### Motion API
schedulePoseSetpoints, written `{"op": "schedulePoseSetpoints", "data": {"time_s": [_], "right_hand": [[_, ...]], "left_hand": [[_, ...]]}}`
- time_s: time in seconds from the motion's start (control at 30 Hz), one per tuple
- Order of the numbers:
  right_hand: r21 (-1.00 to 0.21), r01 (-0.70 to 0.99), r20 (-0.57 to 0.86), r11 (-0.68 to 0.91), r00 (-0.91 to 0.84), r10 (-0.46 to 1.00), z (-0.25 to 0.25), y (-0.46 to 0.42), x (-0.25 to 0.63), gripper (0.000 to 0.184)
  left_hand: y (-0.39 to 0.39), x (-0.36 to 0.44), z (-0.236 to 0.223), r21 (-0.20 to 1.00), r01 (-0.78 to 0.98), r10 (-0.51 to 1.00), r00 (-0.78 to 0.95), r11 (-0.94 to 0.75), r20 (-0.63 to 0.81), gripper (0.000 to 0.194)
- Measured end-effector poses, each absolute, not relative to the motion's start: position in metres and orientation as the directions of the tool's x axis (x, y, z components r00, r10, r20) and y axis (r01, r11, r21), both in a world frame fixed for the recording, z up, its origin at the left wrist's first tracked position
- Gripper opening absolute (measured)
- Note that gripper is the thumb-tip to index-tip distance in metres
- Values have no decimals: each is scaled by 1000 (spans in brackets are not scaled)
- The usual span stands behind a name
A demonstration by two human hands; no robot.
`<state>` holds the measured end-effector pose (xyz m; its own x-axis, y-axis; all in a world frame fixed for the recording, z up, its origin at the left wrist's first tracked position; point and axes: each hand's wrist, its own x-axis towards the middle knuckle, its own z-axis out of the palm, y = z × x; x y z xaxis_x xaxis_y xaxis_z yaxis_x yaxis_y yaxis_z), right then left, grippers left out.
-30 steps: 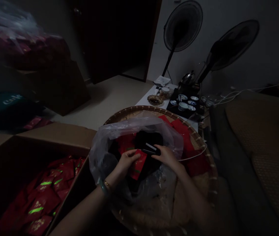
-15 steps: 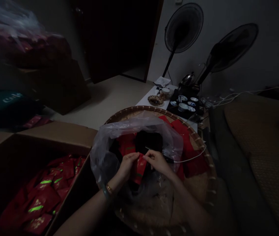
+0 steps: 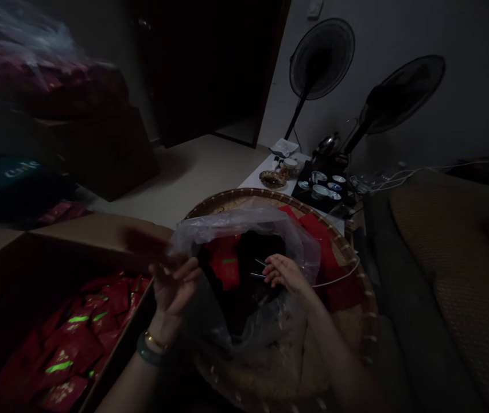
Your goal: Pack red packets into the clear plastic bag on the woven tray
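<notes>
My left hand [image 3: 175,282] is raised over the gap between the cardboard box [image 3: 98,229] and the clear plastic bag [image 3: 244,221], with a blurred red packet [image 3: 145,244] at its fingertips. A bracelet and a green bangle sit on that wrist. My right hand [image 3: 283,272] is inside the bag's mouth, fingers curled on a small dark tool with silver edges [image 3: 256,269]. More red packets [image 3: 225,264] lie in the bag, and many fill the box [image 3: 72,338]. The bag rests in a round woven tray [image 3: 356,258].
Two standing fans [image 3: 319,57] are by the back wall, above a low white table with a tea set [image 3: 322,186] and a kettle. White cables [image 3: 391,178] run toward a brown woven cushion [image 3: 455,229] on the right. Dark boxes and bagged red goods [image 3: 46,86] are stacked at left.
My left hand has lifted out of the bag and swung left toward the box with a red packet. My right hand stays in the bag, shifted slightly right.
</notes>
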<state>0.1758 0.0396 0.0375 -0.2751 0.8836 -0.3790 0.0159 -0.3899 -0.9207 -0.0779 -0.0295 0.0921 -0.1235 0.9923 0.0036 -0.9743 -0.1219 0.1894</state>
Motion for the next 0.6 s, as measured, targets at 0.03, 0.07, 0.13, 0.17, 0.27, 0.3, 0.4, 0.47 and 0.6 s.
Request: {"op": "schedulePoseSetpoints", "data": {"time_s": [0.03, 0.07, 0.13, 0.17, 0.27, 0.3, 0.4, 0.47, 0.6], "right_hand": [[-921, 55, -386, -386, -278, 880, 32, 40, 172, 35], [-922, 111, -387, -371, -282, 878, 25, 41, 167, 34], [-928, 263, -335, -266, -271, 902, 13, 39, 154, 30], [-920, 352, -277, -175, -265, 924, 8, 37, 145, 27], [-763, 620, -49, 183, -337, 940, 0, 28, 118, 22], [-659, 707, -10, 257, -350, 937, 0, 25, 109, 27], [-407, 871, -24, 274, -310, 950, -2, 20, 90, 39], [-368, 897, -31, 246, -276, 961, -4, 21, 84, 37], [-543, 822, -11, 172, -212, 977, -15, 28, 85, 33]], "left_hand": [[-31, -83, 95, 155, -975, 987, -151, -156, 49, 18], [-33, -86, 96, 143, -977, 986, -148, -157, 71, 23], [-35, -84, 90, 177, -981, 995, -71, -82, 64, 32], [-36, -80, 85, 206, -978, 999, -20, -29, 42, 36], [-34, -67, 67, 296, -949, 994, 101, 110, -44, 41], [-32, -63, 62, 323, -935, 988, 130, 148, -78, 39], [-27, -56, 53, 381, -900, 971, 154, 213, -181, 32], [-24, -55, 51, 406, -882, 959, 151, 240, -239, 31], [-19, -55, 47, 451, -853, 937, 115, 264, -331, 32]]}}
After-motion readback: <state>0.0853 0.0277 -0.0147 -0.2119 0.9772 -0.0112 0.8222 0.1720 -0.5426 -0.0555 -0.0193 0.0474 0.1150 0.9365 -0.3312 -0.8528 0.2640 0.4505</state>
